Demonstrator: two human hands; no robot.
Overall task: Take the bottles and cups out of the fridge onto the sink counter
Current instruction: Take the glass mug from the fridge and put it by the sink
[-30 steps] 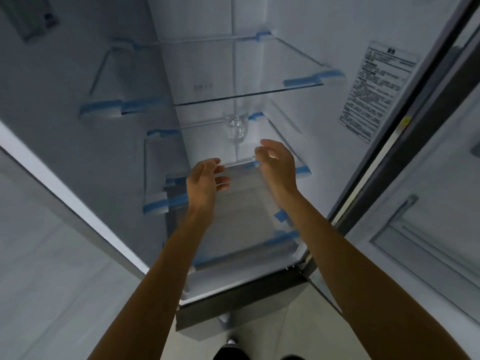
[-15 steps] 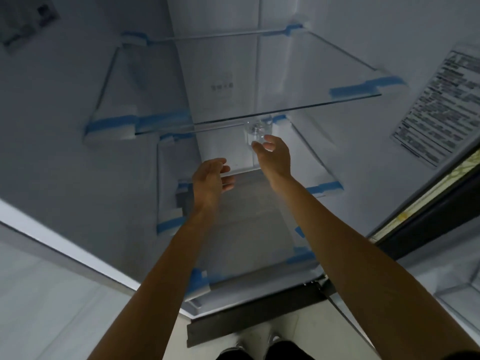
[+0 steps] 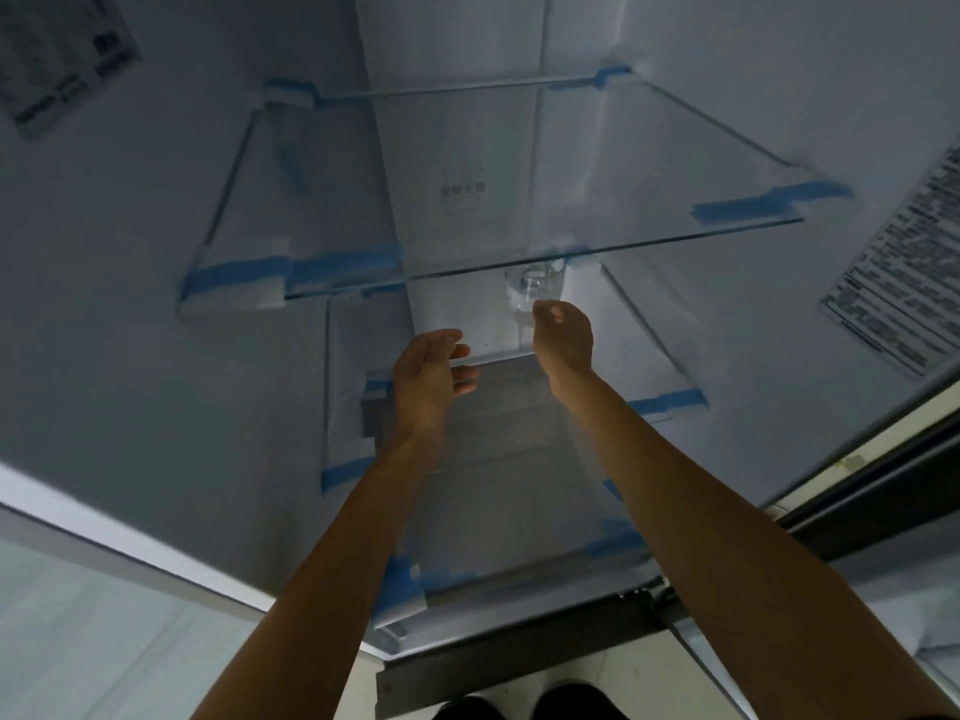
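Standing near the back edge of the lower glass shelf [image 3: 644, 330], a clear glass cup [image 3: 535, 291] sits just beyond the right hand [image 3: 563, 337], its grip curled and empty; the left hand [image 3: 428, 376] hangs loosely open.

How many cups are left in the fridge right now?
1. A clear glass cup stands at the back of the middle shelf, under the upper glass shelf, just beyond the right hand. No others show, though the view is partial.

Dim room; pale floor [image 3: 78, 641], perhaps tiled.
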